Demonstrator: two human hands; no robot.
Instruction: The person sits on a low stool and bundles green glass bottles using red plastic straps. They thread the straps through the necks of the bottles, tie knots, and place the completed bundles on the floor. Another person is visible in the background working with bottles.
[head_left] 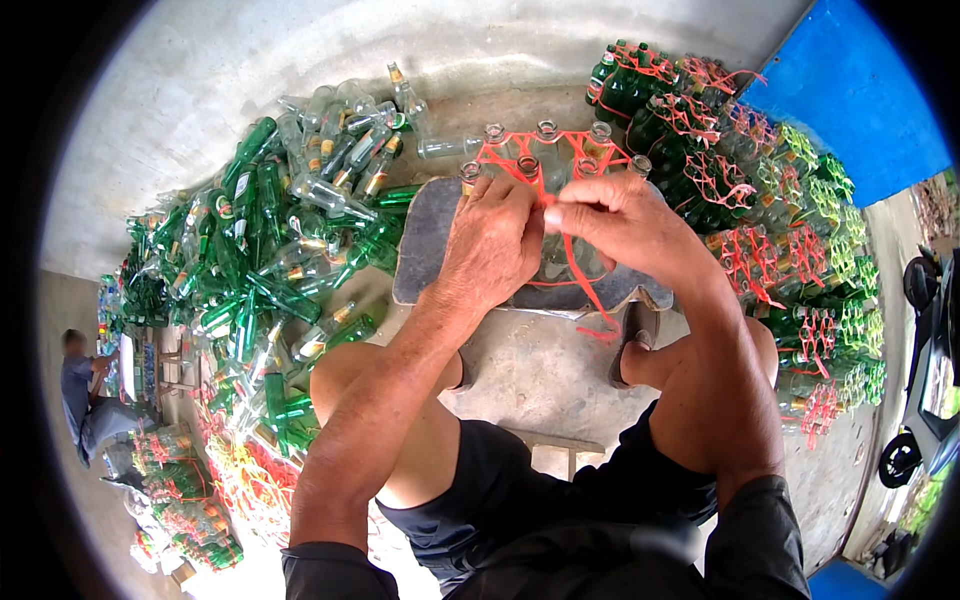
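In front of me a bundle of clear glass bottles (556,262) stands upright on a dark board (424,240). Red plastic strap (577,266) runs in a zigzag around the bottle necks, and its loose tail hangs over the board's near edge. My left hand (492,238) is closed on the strap beside the nearest necks, its fingertips partly hidden. With thumb and bent fingers pressed together, my right hand (632,222) pinches the same strap just to the right. Both hands cover part of the front bottles.
A large heap of loose green and clear bottles (270,220) lies on the left. Strapped bottle bundles (740,190) stand in rows on the right, near a blue panel (850,100). Loose red strap (255,480) piles up at lower left. A person (85,390) sits far left.
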